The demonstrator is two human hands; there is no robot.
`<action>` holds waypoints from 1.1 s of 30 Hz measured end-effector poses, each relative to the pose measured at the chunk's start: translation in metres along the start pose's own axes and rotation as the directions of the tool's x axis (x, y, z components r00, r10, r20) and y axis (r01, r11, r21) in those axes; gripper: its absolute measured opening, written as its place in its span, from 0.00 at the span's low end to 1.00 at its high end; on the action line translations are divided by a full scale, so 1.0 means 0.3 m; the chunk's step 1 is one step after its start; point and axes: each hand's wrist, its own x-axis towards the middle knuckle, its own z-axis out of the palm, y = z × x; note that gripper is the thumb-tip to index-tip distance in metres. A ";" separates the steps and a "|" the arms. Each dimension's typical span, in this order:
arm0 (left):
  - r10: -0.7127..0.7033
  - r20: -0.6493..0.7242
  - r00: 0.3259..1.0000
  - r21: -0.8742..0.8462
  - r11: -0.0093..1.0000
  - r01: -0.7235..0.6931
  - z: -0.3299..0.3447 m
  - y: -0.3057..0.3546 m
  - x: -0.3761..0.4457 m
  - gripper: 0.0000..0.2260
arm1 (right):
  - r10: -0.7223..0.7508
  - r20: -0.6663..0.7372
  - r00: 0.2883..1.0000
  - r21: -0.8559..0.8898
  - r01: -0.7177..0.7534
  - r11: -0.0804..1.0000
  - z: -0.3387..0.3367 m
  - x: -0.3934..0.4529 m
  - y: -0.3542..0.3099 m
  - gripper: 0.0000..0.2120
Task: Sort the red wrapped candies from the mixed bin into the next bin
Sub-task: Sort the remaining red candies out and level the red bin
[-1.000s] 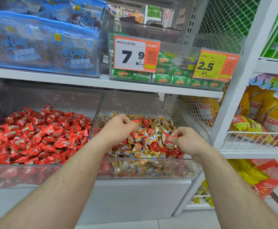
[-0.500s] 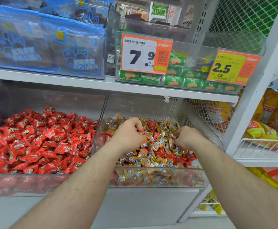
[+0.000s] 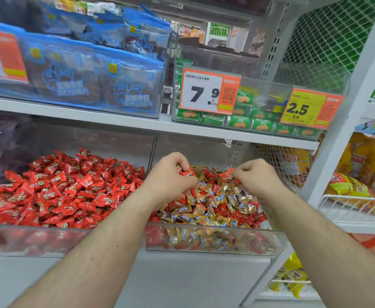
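Head view looks down on 2 clear plastic bins side by side on a white shelf. Both hands are inside the mixed bin, the right-hand bin of the 2, which holds a heap of gold wrapped candies with red ones scattered through it.

Left hand is curled over the back left part of the heap, its fingers clenched round several red wrapped candies; red wrappers show between the fingers and thumb. Right hand is curled too, near the back right of the heap, and pinches a red wrapped candy at its fingertips, with another red wrapper edge showing below the knuckles. How many pieces each hand holds cannot be told. The 2 hands are near each other but apart, with candies visible between them. Both bare forearms reach in over the front wall of the mixed bin.

Just to the left, touching wall to wall, stands the next bin, piled with red candies only.

On the shelf above, a clear bin with green snack packs carries a price tag reading 7.9 and another reading 2.5. Left of it are blue snack bags. To the right, beyond a white upright, a wire basket holds yellow bags.
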 end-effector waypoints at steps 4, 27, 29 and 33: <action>-0.047 -0.100 0.994 -0.181 0.983 0.029 -0.117 -0.006 -0.035 0.12 | -0.177 0.125 0.976 0.079 0.168 0.983 0.014 -0.117 -0.199 0.11; -0.211 -0.310 0.927 0.131 0.956 0.262 -0.495 -0.283 -0.155 0.36 | -0.409 0.419 0.811 0.071 0.420 0.905 0.345 -0.187 -0.697 0.14; -0.170 -0.341 0.925 0.127 0.966 0.225 -0.480 -0.267 -0.145 0.33 | -0.402 0.298 0.866 0.127 0.382 0.916 0.316 -0.184 -0.660 0.12; -0.040 -0.348 0.937 0.110 0.990 0.083 -0.402 -0.200 -0.122 0.22 | -0.322 0.064 0.944 0.271 0.295 0.916 0.241 -0.177 -0.530 0.10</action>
